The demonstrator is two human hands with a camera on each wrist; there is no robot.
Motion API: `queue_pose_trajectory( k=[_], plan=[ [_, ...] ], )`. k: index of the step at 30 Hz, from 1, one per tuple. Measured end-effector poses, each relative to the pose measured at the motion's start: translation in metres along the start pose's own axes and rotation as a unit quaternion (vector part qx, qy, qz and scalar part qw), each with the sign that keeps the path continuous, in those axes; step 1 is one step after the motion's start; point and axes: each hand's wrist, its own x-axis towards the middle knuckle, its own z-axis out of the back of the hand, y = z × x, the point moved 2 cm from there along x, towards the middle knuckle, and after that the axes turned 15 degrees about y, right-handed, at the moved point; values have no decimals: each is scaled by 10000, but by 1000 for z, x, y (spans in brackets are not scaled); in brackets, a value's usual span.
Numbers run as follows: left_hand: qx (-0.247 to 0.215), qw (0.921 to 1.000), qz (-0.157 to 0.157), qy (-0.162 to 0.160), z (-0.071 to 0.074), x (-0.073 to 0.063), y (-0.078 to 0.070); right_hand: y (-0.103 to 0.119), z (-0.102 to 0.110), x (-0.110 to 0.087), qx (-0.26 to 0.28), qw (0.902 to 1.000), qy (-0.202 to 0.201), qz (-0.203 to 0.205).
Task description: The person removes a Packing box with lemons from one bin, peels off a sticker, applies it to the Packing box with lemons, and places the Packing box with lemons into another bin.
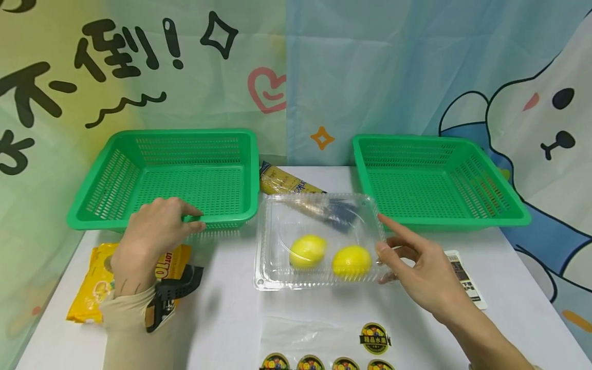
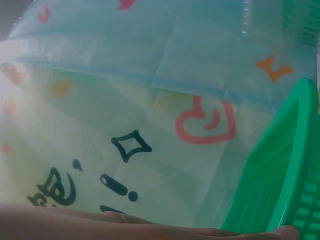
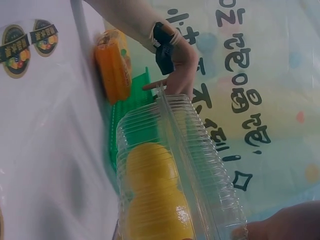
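Note:
My right hand [image 1: 423, 270] holds a clear plastic clamshell box [image 1: 277, 241] by its right edge, thumb on the near side. Two yellow lemons [image 1: 307, 251] sit inside along the box's front; the right wrist view shows the lemons [image 3: 150, 170] through the ribbed wall. Over on the left, my left hand [image 1: 157, 234] pinches the front rim of the left green basket [image 1: 226, 218] between thumb and index finger. That basket's rim [image 2: 300, 150] meets a fingertip in the left wrist view. A yellow snack packet [image 1: 88, 288] lies partly hidden under the left wrist.
A second green basket [image 1: 416, 221] stands at the back right. Behind the box lies a gold and dark-blue packet [image 1: 287, 182], seen partly through it. A sheet of round fruit stickers [image 1: 296, 334] is at the front. A white printed card [image 1: 467, 282] lies beyond the right hand.

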Motion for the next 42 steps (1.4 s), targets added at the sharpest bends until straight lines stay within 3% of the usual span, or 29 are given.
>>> queue_pose_trajectory(
  k=[8, 15, 42],
  plan=[
    [-10, 10000, -22, 13, 0, 0, 0, -10, -6, 0, 106, 9999, 1, 92],
    [-38, 10000, -29, 28, 0, 0, -1, -20, -12, 1, -47, 10000, -31, -65],
    [-4, 10000, -10, 89, 1, 1, 0, -44, -24, 7, 487, 9988, 63, 30]
  ],
)
